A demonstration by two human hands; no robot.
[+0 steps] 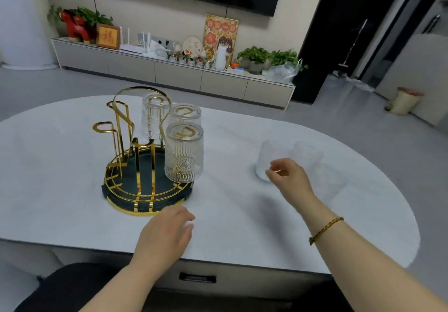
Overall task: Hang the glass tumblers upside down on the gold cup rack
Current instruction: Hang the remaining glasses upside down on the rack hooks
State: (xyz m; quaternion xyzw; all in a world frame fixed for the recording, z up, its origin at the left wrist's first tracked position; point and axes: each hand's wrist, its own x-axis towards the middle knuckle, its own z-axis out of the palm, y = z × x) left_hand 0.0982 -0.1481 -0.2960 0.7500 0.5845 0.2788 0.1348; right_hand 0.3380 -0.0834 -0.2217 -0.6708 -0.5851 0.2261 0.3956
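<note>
Three tumblers are hanging upside down on the gold rack, which is sitting at 10 o'clock on the white worktop; three pegs on its 9 o'clock side are standing bare. Three more tumblers are waiting in a blurred cluster at 2 o'clock. Right hand is reaching at the nearest one, grip half open, thumb and fingers curled, touching or just short, can't tell. Left hand is resting palm down at the rack's 6 o'clock edge, grip loose, holding nothing.
</note>
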